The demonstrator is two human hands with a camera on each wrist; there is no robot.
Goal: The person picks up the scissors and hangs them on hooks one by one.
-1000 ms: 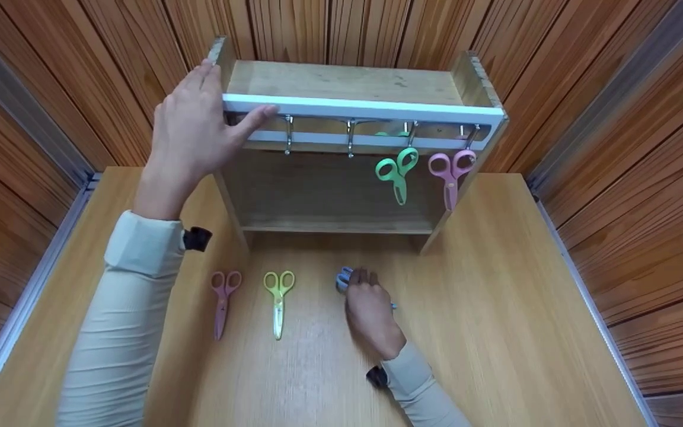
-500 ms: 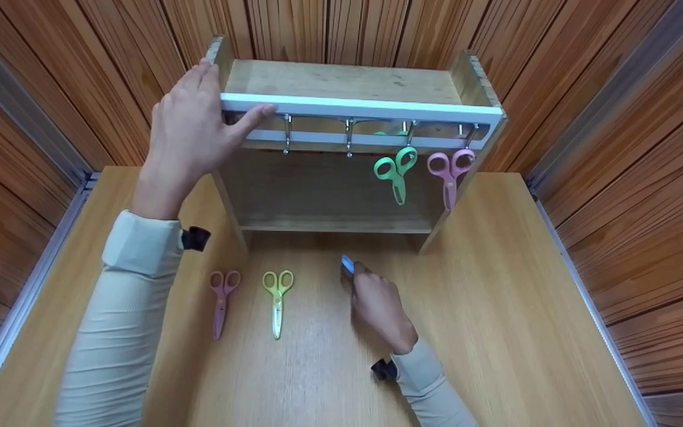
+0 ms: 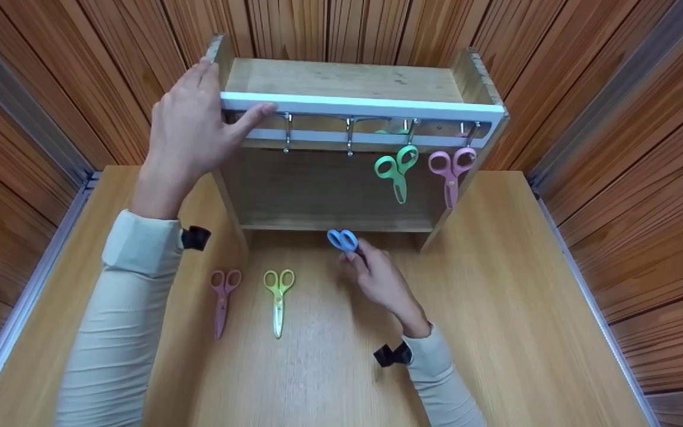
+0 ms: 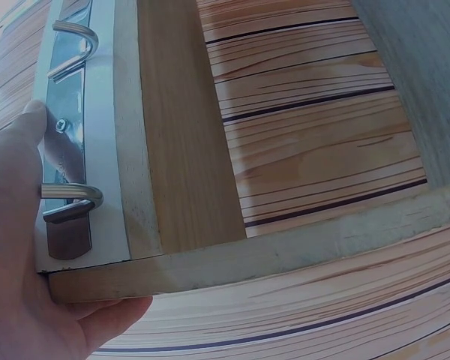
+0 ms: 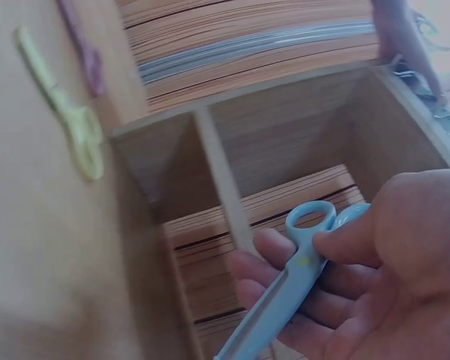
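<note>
My right hand pinches a pair of blue scissors in the air before the wooden shelf. In the right wrist view, the thumb presses near the pivot of the blue scissors and the fingers lie beneath. My left hand grips the shelf's upper left corner, with its thumb on the white hook rail. The left wrist view shows fingertips round the shelf's side board. Green scissors and pink scissors hang on the two right hooks. The two left hooks are bare.
Dark pink scissors and yellow scissors lie on the table, handles toward the shelf. Wood-patterned panels stand behind and on both sides, with metal rails along the table's edges.
My right hand has picked the blue scissors up off the table and raised them toward the shelf, turning so their handles point up. The left hand has stayed on the corner.
</note>
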